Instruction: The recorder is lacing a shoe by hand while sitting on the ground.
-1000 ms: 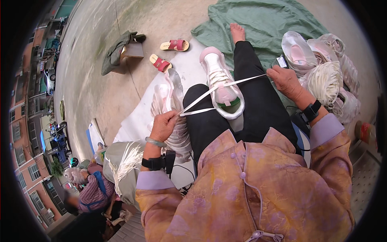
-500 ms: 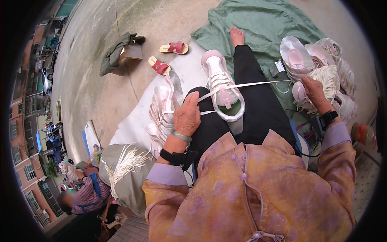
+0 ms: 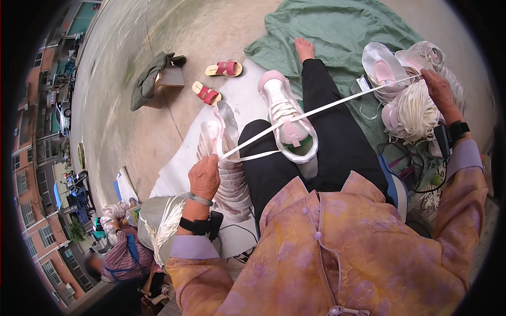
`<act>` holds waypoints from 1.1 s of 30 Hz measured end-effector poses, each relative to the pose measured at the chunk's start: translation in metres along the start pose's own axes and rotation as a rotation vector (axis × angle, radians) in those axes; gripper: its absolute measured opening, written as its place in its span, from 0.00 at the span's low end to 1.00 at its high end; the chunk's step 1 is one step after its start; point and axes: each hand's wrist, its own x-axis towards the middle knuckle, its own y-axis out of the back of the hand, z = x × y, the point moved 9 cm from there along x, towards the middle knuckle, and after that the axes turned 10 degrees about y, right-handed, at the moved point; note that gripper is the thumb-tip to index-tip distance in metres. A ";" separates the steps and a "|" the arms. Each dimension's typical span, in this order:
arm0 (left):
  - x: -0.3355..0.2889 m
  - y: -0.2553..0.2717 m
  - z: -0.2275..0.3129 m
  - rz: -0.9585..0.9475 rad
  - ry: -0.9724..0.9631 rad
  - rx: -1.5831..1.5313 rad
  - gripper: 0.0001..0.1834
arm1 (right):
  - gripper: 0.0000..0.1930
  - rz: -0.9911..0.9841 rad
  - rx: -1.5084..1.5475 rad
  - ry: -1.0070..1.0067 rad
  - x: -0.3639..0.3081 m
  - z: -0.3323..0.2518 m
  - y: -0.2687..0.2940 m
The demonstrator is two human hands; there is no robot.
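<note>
A pink and white sneaker [image 3: 284,113] rests between my thighs, its toe pointing away from me. Its lower eyelets carry white lacing, while the collar end shows a green inside. A long flat white shoelace [image 3: 327,108] runs taut and slanting above the shoe. My left hand [image 3: 204,178] pinches one end of it, low beside my left knee. Far out to the right, my right hand [image 3: 438,88] grips the other end, over a pile of shoes. Another stretch of lace reaches from near my left hand to the shoe's collar.
A stack of pale shoe uppers [image 3: 229,174] stands left of my knee. Right lie more pink and white shoes [image 3: 382,71] and a bundle of white laces [image 3: 416,110]. Red slippers [image 3: 208,95], a box with a cloth [image 3: 169,76] and a green sheet [image 3: 337,31] lie ahead. Another person [image 3: 124,255] sits left.
My hands have moved apart: the left went left and down, the right went right and up. The lace between them now stretches in one straight line above the shoe.
</note>
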 end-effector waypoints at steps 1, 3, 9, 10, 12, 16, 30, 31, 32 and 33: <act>-0.001 0.006 -0.018 0.022 0.025 0.029 0.04 | 0.07 -0.004 -0.003 -0.007 0.004 0.007 0.001; -0.003 0.016 -0.063 0.072 0.078 0.064 0.04 | 0.05 0.309 -0.035 0.013 0.012 0.022 0.030; -0.011 0.065 -0.201 0.051 0.487 -0.088 0.09 | 0.12 0.213 0.407 -0.366 0.081 0.044 0.020; -0.008 0.068 -0.210 0.037 0.612 -0.214 0.09 | 0.13 0.174 0.625 -0.506 0.082 0.041 0.005; 0.000 0.065 -0.204 0.084 0.645 -0.391 0.10 | 0.15 0.225 0.645 -0.357 0.092 0.016 -0.011; 0.000 -0.014 -0.133 -0.264 0.860 -0.677 0.18 | 0.16 0.008 1.066 -0.377 0.085 -0.120 -0.065; 0.023 -0.083 0.092 -0.683 0.722 -1.218 0.20 | 0.05 -0.218 1.764 -0.699 0.085 -0.294 -0.097; 0.026 -0.083 0.094 -0.675 0.709 -1.224 0.20 | 0.05 -0.218 1.768 -0.702 0.086 -0.294 -0.097; 0.027 -0.085 0.095 -0.678 0.710 -1.220 0.20 | 0.04 -0.197 1.768 -0.707 0.087 -0.291 -0.097; 0.030 -0.086 0.093 -0.631 0.736 -1.218 0.19 | 0.04 -0.177 1.767 -0.712 0.087 -0.290 -0.096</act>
